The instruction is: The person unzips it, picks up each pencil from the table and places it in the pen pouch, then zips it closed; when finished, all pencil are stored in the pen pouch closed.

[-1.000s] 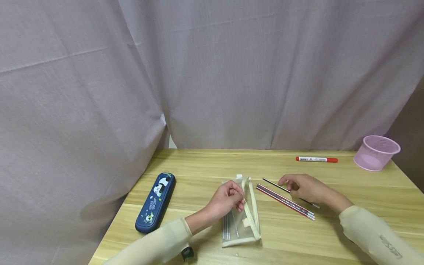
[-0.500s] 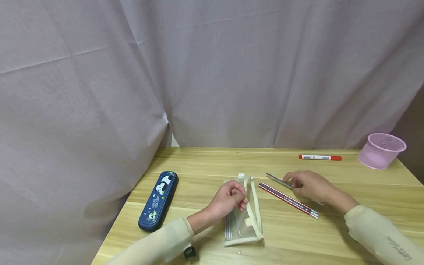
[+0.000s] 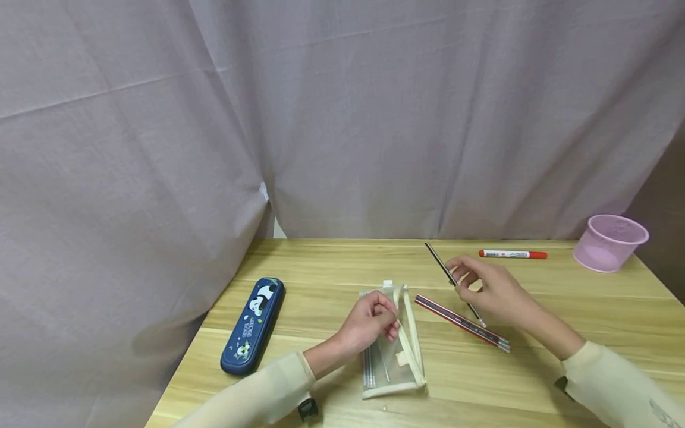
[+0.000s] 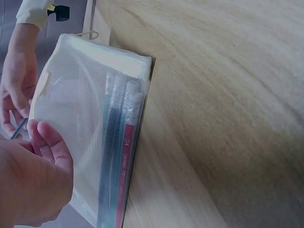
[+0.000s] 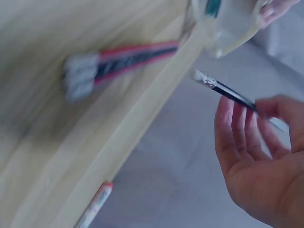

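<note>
My left hand (image 3: 371, 321) pinches the pale zipper edge of a see-through mesh pencil pouch (image 3: 377, 368), its opening spread toward the right. Through the mesh, several pencils (image 4: 114, 152) show along one side in the left wrist view. In my right hand (image 3: 489, 291) a dark pencil (image 3: 440, 261) is pinched between thumb and fingers, tilted over the table, its white eraser end toward me. Below that hand lies a small bundle of red and black pencils (image 3: 460, 322), side by side between the pouch and the right hand.
A navy panda pencil case (image 3: 253, 327) lies at the left. Toward the back right are a red and white marker (image 3: 512, 254) and a pink mesh basket (image 3: 610, 244). A grey curtain (image 3: 353, 119) hangs behind the wooden table (image 3: 321, 267).
My right hand has picked the dark pencil up off the table and turned it steeper. The left hand keeps its grip on the pouch's edge.
</note>
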A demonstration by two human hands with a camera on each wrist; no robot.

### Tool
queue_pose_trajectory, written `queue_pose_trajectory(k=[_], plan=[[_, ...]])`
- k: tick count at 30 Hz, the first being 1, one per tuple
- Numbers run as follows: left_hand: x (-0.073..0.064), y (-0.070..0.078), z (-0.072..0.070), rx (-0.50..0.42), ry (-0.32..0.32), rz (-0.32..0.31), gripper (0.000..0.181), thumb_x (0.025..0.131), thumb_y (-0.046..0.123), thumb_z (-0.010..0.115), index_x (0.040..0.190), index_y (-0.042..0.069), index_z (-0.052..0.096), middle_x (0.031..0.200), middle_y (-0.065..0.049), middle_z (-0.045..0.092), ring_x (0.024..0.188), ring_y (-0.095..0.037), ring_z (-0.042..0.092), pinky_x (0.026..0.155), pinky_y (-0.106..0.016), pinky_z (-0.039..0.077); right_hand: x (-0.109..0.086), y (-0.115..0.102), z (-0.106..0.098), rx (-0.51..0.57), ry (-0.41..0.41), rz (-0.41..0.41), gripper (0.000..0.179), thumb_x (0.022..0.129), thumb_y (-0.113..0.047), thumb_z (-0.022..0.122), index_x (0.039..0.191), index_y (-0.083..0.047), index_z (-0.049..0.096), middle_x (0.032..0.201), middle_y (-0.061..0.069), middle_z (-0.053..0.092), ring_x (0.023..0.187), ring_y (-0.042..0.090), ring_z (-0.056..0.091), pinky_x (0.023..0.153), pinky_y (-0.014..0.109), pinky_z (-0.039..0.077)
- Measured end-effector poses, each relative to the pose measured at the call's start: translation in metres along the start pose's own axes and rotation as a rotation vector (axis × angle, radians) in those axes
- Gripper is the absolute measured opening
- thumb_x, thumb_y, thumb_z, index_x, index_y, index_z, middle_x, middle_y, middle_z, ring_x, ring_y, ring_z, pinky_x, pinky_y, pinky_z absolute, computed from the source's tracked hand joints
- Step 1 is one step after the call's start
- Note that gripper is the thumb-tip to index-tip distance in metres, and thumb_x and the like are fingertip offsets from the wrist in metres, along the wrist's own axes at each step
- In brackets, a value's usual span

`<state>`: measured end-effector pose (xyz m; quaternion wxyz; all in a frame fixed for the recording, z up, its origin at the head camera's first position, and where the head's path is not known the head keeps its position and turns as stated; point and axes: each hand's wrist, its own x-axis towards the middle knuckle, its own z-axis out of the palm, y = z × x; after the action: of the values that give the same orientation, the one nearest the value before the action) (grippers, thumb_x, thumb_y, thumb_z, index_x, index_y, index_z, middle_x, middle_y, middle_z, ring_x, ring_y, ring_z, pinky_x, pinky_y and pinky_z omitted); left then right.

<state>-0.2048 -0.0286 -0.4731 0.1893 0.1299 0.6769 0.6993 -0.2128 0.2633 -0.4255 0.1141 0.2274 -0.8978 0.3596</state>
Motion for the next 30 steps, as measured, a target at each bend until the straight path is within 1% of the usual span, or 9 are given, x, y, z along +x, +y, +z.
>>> queue_pose_trajectory(k=[1,4,8,11,13,16,21,25,30], plan=[[0.000,0.000,0.000,0.003,-0.001,0.002,0.005,0.100,-0.003,0.058,0.105,0.000,0.058,0.078,-0.002,0.067,0.065,-0.011,0.066,0.063,-0.019,0.059,0.000,-0.004,0.002,0.042,0.020,0.004,0.038,0.088,0.006,0.073,0.123,-0.009,0.067,0.098,0.004,0.075,0.084,-0.001,0.067,0.068,0.025,0.062],[0.001,0.000,0.001,0.001,-0.002,0.007,0.006,0.100,-0.003,0.058,0.106,-0.001,0.058,0.077,-0.002,0.067,0.065,-0.011,0.066,0.063,-0.018,0.059,-0.003,-0.017,0.009,0.213,0.044,0.081,0.038,0.092,0.003,0.075,0.128,-0.004,0.062,0.101,0.012,0.077,0.085,0.002,0.071,0.066,0.030,0.066],[0.001,-0.001,0.001,-0.009,0.000,0.003,0.006,0.099,-0.003,0.058,0.104,-0.001,0.058,0.077,-0.002,0.067,0.065,-0.011,0.066,0.063,-0.019,0.059,-0.008,-0.027,0.026,0.483,0.055,0.185,0.043,0.097,0.003,0.070,0.136,0.004,0.051,0.103,0.004,0.075,0.088,0.009,0.074,0.069,0.041,0.069],[0.001,-0.001,0.001,-0.012,-0.001,0.003,0.005,0.099,-0.003,0.059,0.104,-0.001,0.058,0.077,-0.002,0.067,0.065,-0.011,0.065,0.063,-0.019,0.059,-0.013,-0.033,0.040,0.643,0.047,0.253,0.047,0.099,0.004,0.067,0.139,0.008,0.043,0.104,-0.002,0.072,0.089,0.010,0.074,0.074,0.044,0.069],[0.000,-0.001,0.002,-0.011,-0.003,0.004,0.006,0.099,-0.003,0.059,0.104,0.000,0.058,0.077,-0.001,0.067,0.065,-0.011,0.065,0.063,-0.019,0.059,-0.017,-0.039,0.049,0.717,0.024,0.322,0.049,0.099,0.004,0.066,0.140,0.008,0.040,0.107,0.002,0.072,0.090,0.011,0.074,0.076,0.045,0.069],[0.000,-0.001,0.002,-0.008,-0.002,0.014,0.006,0.099,-0.004,0.059,0.104,-0.001,0.058,0.076,-0.002,0.067,0.065,-0.011,0.065,0.062,-0.019,0.060,-0.023,-0.043,0.066,0.767,-0.020,0.399,0.053,0.097,0.002,0.068,0.141,0.007,0.038,0.111,0.010,0.070,0.091,0.013,0.074,0.078,0.046,0.069],[0.000,0.000,0.002,-0.001,0.000,0.014,0.007,0.099,-0.003,0.059,0.106,-0.005,0.058,0.077,-0.002,0.067,0.065,-0.010,0.065,0.062,-0.019,0.059,-0.030,-0.045,0.092,0.802,-0.079,0.479,0.056,0.095,0.001,0.069,0.141,0.007,0.037,0.111,0.013,0.066,0.090,0.013,0.072,0.076,0.043,0.069],[0.000,0.000,0.003,0.000,0.010,0.011,0.004,0.100,-0.002,0.060,0.103,0.000,0.058,0.077,-0.002,0.066,0.065,-0.010,0.065,0.063,-0.019,0.058,-0.033,-0.047,0.104,0.788,-0.131,0.476,0.052,0.096,0.000,0.066,0.140,0.007,0.038,0.108,0.011,0.068,0.089,0.012,0.071,0.071,0.037,0.068],[0.000,0.000,0.004,-0.006,0.013,0.011,0.006,0.100,-0.002,0.060,0.102,0.003,0.058,0.076,-0.003,0.066,0.065,-0.011,0.065,0.062,-0.020,0.058,-0.034,-0.049,0.110,0.770,-0.162,0.481,0.051,0.097,-0.003,0.065,0.140,0.006,0.039,0.105,0.012,0.069,0.088,0.014,0.071,0.068,0.033,0.066]])
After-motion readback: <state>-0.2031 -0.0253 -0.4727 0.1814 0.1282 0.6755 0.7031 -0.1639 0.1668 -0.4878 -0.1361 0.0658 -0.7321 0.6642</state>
